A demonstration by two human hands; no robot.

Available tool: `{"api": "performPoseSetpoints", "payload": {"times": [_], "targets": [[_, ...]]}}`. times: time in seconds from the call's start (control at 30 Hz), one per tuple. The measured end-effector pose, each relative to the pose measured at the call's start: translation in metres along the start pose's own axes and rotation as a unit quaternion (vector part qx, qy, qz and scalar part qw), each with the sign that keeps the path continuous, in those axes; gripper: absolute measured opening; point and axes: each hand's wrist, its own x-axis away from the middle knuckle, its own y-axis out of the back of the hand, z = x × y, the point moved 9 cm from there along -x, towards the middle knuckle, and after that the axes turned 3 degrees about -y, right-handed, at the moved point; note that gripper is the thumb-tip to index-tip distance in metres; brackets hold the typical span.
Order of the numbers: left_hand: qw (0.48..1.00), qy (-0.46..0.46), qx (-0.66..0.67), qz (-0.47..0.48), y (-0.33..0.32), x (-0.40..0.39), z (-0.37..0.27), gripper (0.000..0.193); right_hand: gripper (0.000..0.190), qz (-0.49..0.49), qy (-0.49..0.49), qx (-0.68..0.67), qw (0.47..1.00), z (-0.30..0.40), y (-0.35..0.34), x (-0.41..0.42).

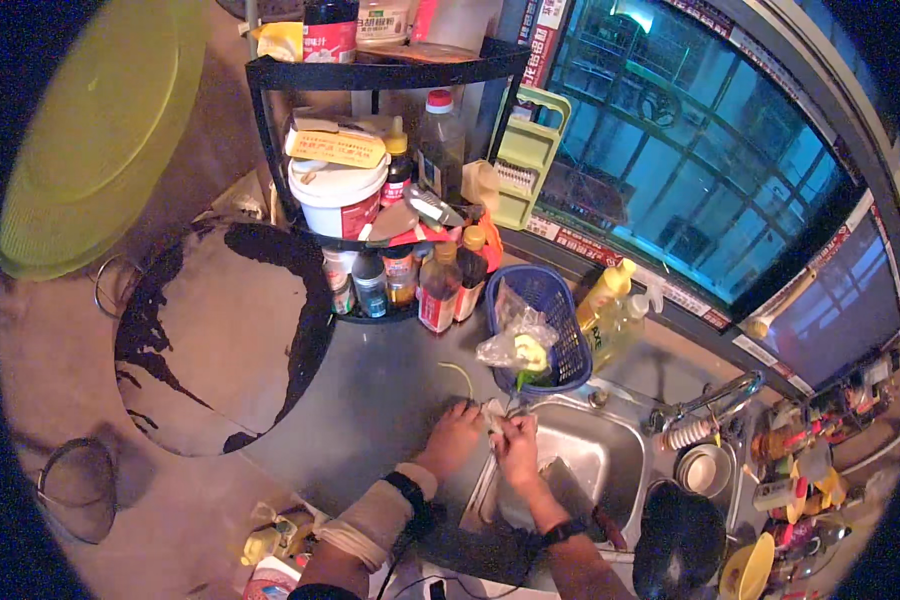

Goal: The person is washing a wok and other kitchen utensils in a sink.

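My right hand (pixel 519 448) is at the sink's left rim, its fingers closed on a crumpled whitish piece (pixel 493 417), perhaps tissue or thin plastic. Just left of it, my left hand (pixel 452 440) is low over the grey countertop (pixel 375 397), fingertips close to that piece; whether they grip anything is hidden. A thin, pale green curved strand (pixel 461 373) lies beyond my left fingers. Below and right of my right hand is the stainless steel sink (pixel 596 427). Inside it rests a cleaver (pixel 570 480) with a dark handle.
A blue plastic basket (pixel 577 352) holding a clear bag and green vegetable stands behind the sink. Beside it are dish soap bottles (pixel 606 289). The faucet (pixel 709 397), stacked bowls (pixel 701 471) and a black round object (pixel 681 525) are right. A black corner rack (pixel 382 73) carries several condiments.
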Motion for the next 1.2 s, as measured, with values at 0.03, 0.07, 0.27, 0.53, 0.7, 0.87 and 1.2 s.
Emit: {"api": "performPoseSetpoints", "payload": {"times": [0.03,0.07,0.27,0.53,0.7,0.87,1.2], "targets": [[1.000,0.013,0.001,0.027,-0.015,0.004,0.007,0.030,0.027,0.017,0.002,-0.012,1.000,0.010,-0.001,0.008],[0.998,0.026,0.002,0.054,-0.029,0.010,0.016,0.028,0.027,0.034,0.005,-0.024,0.999,0.020,-0.001,0.017],[0.986,0.122,-0.015,0.110,0.000,0.060,0.047,0.026,0.023,0.159,0.047,0.036,0.985,0.023,-0.018,0.069],[0.949,0.301,0.070,-0.068,0.113,0.185,0.063,0.022,0.023,0.050,0.040,0.030,0.998,0.040,-0.040,0.007],[0.837,0.466,0.221,-0.182,0.126,0.302,0.084,0.011,0.023,-0.061,0.018,0.015,0.998,0.057,-0.094,-0.076],[0.594,0.585,0.491,-0.254,0.087,0.389,0.084,0.006,0.028,-0.138,0.027,0.028,0.990,0.061,-0.148,-0.116],[0.573,0.618,0.535,-0.054,0.075,0.398,0.055,0.009,0.018,0.071,0.207,-0.097,0.971,0.143,-0.103,0.067]]}}
